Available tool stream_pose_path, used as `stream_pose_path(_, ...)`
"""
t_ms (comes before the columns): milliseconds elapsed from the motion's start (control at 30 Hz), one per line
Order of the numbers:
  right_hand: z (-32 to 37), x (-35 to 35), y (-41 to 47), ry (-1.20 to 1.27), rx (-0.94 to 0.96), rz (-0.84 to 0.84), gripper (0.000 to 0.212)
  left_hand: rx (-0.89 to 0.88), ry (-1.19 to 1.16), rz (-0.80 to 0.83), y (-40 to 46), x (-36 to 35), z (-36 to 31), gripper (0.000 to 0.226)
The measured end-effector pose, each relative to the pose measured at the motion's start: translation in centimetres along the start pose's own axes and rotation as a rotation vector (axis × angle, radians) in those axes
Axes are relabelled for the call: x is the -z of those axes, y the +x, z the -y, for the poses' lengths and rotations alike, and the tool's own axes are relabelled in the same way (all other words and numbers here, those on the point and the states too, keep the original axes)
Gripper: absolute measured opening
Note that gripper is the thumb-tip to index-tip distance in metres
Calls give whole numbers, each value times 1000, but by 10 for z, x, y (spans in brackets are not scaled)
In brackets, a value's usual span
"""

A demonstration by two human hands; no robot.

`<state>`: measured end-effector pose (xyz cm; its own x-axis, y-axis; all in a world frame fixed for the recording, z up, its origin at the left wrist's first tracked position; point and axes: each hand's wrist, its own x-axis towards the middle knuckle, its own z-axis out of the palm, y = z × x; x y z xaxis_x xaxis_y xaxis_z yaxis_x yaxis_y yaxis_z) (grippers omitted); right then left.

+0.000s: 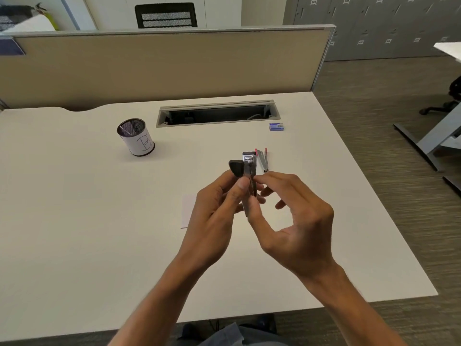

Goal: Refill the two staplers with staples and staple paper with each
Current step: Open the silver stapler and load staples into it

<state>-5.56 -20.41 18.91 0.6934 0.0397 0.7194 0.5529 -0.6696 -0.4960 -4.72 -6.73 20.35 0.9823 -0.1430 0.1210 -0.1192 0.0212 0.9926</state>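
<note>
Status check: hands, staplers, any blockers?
Left hand grips black stapler, opened. Right hand pinching at its magazine. Red stapler open on desk. Nothing obstructing.

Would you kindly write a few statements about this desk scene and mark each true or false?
1. The left hand holds the black stapler opened. True.
2. The pink stapler is in the right hand. False: it lies on the desk.
3. The staple box sits right of the cable tray. True.
4. The mesh cup lies tipped over. False: it stands upright.
</note>
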Motion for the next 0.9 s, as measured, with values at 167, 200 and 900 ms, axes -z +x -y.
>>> stream_pose_path(167,-1,4,9,130,-171,-90,29,11,-54,41,-1,1,-2,30)
stream_pose_path(200,-2,4,12,176,-233,-77,29,15,-73,56,-1,1,-3,30)
stream_pose_path(900,-9,15,37,659,-508,320,1,-75,186,273,3,16,-6,35)
